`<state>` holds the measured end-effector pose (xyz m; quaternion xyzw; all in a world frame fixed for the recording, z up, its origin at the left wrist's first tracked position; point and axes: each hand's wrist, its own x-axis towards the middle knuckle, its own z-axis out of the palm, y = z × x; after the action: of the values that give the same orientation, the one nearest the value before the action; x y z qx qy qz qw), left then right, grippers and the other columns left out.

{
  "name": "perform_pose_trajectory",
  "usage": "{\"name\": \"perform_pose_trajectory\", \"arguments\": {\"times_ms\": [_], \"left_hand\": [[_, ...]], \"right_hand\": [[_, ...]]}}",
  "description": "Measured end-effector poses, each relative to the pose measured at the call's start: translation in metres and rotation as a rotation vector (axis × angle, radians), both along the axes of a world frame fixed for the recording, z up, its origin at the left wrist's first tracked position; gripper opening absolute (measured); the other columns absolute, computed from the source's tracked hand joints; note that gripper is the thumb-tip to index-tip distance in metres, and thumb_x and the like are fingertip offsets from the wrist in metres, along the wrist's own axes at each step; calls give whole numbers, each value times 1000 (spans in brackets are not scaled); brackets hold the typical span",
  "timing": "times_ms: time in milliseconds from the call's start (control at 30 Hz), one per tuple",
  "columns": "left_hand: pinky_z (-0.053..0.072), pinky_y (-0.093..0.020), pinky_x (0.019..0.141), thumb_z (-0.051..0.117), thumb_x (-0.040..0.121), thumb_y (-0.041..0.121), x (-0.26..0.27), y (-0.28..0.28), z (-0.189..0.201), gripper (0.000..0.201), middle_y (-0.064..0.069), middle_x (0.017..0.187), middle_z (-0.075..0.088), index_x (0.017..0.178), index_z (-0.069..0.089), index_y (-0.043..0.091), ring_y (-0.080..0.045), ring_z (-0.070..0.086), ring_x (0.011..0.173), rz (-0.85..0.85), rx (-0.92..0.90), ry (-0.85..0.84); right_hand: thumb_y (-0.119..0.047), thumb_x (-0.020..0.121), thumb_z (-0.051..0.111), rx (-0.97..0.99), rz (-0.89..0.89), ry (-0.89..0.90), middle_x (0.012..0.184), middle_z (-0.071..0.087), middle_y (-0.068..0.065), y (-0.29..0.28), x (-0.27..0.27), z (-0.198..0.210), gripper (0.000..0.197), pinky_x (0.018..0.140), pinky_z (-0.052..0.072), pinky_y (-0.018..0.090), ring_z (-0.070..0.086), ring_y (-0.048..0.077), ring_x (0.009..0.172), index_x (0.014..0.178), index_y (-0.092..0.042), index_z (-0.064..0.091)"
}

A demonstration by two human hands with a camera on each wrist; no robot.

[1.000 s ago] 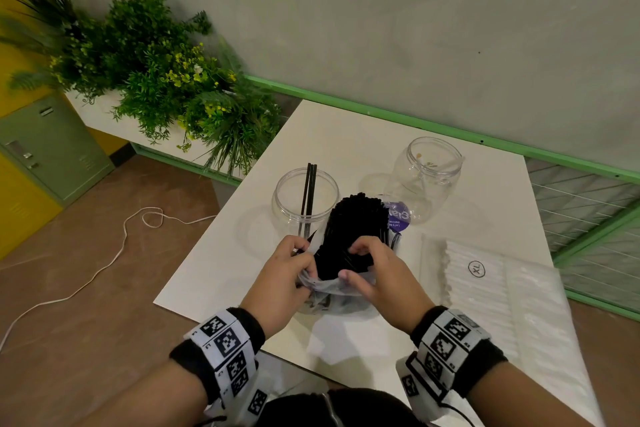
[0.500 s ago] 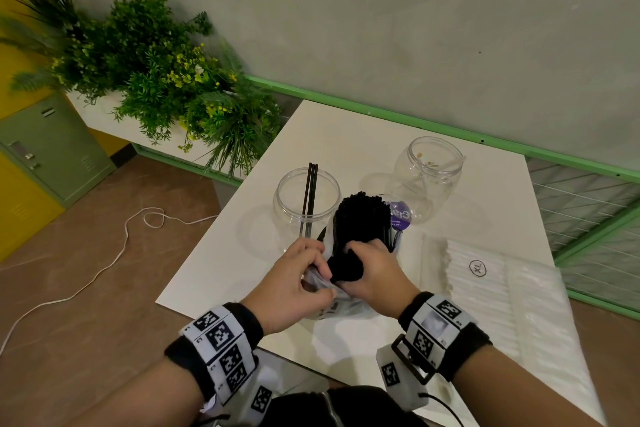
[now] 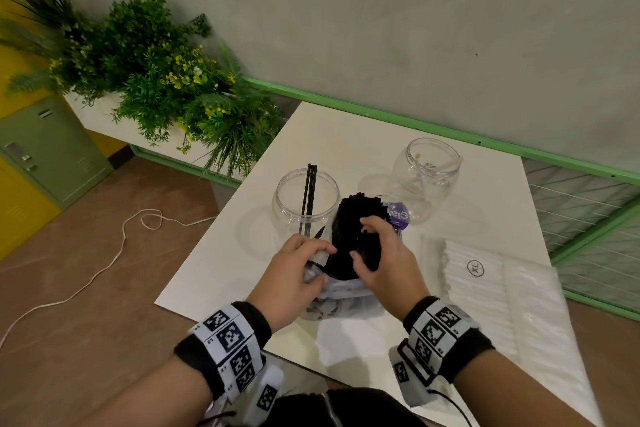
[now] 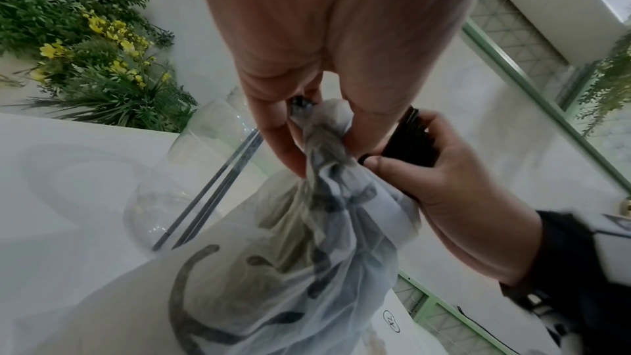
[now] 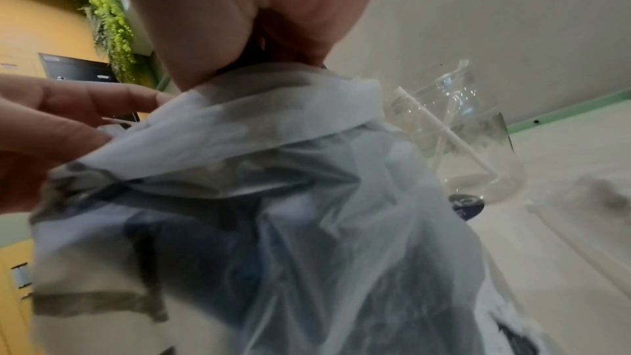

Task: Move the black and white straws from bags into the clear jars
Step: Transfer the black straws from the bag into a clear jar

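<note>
A thick bundle of black straws [image 3: 358, 218] stands up out of a thin clear plastic bag [image 3: 341, 302] at the table's near middle. My left hand [image 3: 298, 270] pinches the bag's bunched rim [image 4: 324, 123]. My right hand [image 3: 384, 253] curls round the black bundle [image 4: 411, 142] partway up. Behind them the left clear jar [image 3: 304, 204] holds three black straws [image 3: 309, 191]. The right clear jar [image 3: 427, 173] has a white straw [image 5: 444, 128] leaning in it. A flat bag of white straws [image 3: 491, 295] lies at the right.
The white table [image 3: 346, 149] ends close to my body and at its left edge. Green plants [image 3: 156, 73] in a planter stand at the left. A white cable [image 3: 104, 263] lies on the brown floor. A green rail runs along the grey wall behind.
My right hand has slid up the black bundle, away from the bag's mouth, and now wraps it higher. My left hand has kept its pinch on the bag's rim.
</note>
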<state>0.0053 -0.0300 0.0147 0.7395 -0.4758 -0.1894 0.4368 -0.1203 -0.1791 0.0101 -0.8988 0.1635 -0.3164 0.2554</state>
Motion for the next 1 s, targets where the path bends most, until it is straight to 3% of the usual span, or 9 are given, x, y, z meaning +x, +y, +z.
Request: {"name": "perform_pose_trajectory", "arguments": {"times_ms": [67,133,267,567,667,733,833,933,1000], "left_hand": [[30,0,86,65,82,5,0,1,0,41,17,110,47,111,59,34,8,47,107,-5,4,-17],[32,0,85,65,83,6,0,3,0,38,16,107,47,109,61,33,6,48,105,-7,11,-30],[34,0,82,65,83,6,0,7,-2,29,12,102,49,105,65,26,6,50,100,-2,24,-52],[33,0,81,64,84,4,0,11,-3,26,14,102,49,100,66,24,8,49,97,-11,33,-72],[33,1,83,64,84,3,0,11,-4,28,14,104,50,101,66,25,10,49,99,-15,37,-59],[34,-1,85,64,82,0,1,11,-4,32,13,104,51,102,66,25,8,50,99,-14,39,-56],[36,-4,88,63,78,-5,1,8,-6,39,11,104,51,103,65,25,5,52,99,-19,30,-37],[37,-6,89,65,80,0,3,8,-7,38,12,106,51,107,63,26,5,52,100,7,29,-2],[40,-11,91,67,82,8,3,9,-7,33,14,108,51,107,62,29,3,53,102,22,20,10]], "right_hand": [[-4,79,72,-149,-33,-88,111,59,9,-7,0,4,61,79,49,22,55,15,97,130,-16,41],[-6,81,69,-302,-85,-88,113,56,10,-18,-1,7,52,88,48,33,52,22,100,128,-13,49],[-27,87,55,-489,-184,158,138,50,4,-38,-5,2,41,99,36,44,42,28,125,127,-15,56],[-34,99,32,-416,-109,298,150,40,0,-37,-8,-4,48,107,35,46,29,22,142,142,-14,42],[-27,98,42,-368,-62,99,144,46,5,-22,-10,9,45,110,32,38,39,24,133,138,-10,48],[-20,98,45,-337,109,-31,127,55,7,-5,-14,10,35,101,39,32,48,23,115,129,-6,56],[-26,99,42,-250,314,130,116,57,3,16,-17,0,33,90,42,24,50,16,104,125,-10,56],[-47,87,50,-188,320,379,118,58,-1,18,-11,-7,53,92,41,27,49,15,106,133,-22,40],[-52,75,60,-228,286,424,111,58,-4,15,-7,-8,63,86,42,32,53,17,99,127,-25,37]]}}
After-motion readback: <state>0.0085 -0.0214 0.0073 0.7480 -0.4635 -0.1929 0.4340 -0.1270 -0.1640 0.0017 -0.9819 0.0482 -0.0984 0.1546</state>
